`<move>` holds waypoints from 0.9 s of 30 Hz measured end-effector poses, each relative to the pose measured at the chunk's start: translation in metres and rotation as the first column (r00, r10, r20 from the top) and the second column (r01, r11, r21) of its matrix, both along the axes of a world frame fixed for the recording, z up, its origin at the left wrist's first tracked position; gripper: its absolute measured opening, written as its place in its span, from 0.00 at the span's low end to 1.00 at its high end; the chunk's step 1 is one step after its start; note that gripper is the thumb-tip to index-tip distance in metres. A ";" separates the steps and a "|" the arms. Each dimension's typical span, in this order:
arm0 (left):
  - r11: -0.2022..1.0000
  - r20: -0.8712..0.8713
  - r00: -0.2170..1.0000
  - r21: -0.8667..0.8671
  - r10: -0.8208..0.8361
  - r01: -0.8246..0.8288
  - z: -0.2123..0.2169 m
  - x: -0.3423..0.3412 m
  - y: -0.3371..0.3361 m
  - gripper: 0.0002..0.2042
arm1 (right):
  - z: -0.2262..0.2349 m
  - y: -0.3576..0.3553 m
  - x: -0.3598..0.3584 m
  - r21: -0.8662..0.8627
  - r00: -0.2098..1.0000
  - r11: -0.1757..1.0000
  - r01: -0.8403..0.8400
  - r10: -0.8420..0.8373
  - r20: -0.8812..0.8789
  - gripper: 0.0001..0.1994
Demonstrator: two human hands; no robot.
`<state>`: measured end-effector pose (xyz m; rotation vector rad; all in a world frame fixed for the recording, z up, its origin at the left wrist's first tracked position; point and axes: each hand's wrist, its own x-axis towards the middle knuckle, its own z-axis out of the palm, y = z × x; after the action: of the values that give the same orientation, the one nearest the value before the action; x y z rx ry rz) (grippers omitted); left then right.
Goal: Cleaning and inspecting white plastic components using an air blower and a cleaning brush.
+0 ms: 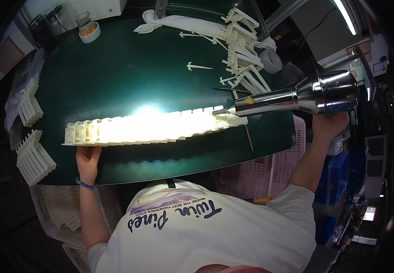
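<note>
We're holding a shiny metal heat gun (306,96) w/ right hand (330,123), fingers wrapped round its grip, nozzle tip touching the right end of a long row of cream plastic parts (151,127). Row is lying across the green tabletop (124,73), near the front edge. Left hand (88,160) is pressing flat vs the row's left end, fingers together. More cream parts are piling up at back right (242,50) and in stacks at left (32,157).

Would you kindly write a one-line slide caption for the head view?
Left hand steadies a long cream plastic rack on a green table while right hand aims a metal heat gun at its end.
</note>
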<state>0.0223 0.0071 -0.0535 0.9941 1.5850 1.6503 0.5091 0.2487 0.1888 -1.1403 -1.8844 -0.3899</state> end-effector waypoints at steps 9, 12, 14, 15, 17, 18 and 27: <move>1.000 0.006 1.000 0.001 0.008 -0.008 -0.001 0.000 -0.001 0.27 | -0.002 -0.009 -0.020 -0.037 0.972 0.986 -0.165 0.156 -0.173 0.20; 1.000 0.012 1.000 0.002 0.007 -0.007 -0.002 -0.001 -0.002 0.27 | -0.005 -0.009 -0.023 -0.098 0.913 0.957 -0.274 0.227 -0.338 0.20; 1.000 0.012 1.000 -0.001 0.001 -0.001 -0.002 -0.001 -0.001 0.27 | -0.007 -0.008 -0.023 -0.138 0.839 0.925 -0.354 0.250 -0.483 0.20; 1.000 0.010 1.000 -0.004 -0.004 0.005 -0.001 -0.001 -0.001 0.27 | -0.007 -0.006 -0.023 -0.132 0.843 0.931 -0.340 0.239 -0.481 0.19; 1.000 0.014 1.000 -0.007 -0.002 0.002 -0.001 -0.001 -0.001 0.27 | -0.008 -0.004 -0.023 -0.126 0.847 0.937 -0.325 0.229 -0.480 0.19; 1.000 0.018 1.000 -0.011 0.002 -0.002 -0.001 0.000 -0.001 0.27 | -0.008 -0.003 -0.023 -0.115 0.912 0.963 -0.243 0.186 -0.366 0.19; 1.000 0.007 1.000 -0.022 0.017 -0.017 0.000 0.000 -0.001 0.26 | 0.000 0.002 -0.033 0.014 0.996 0.996 -0.088 0.088 -0.022 0.17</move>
<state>0.0225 0.0057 -0.0535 0.9647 1.6083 1.6424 0.4765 0.2511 0.1892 -1.0451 -1.9019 -0.3379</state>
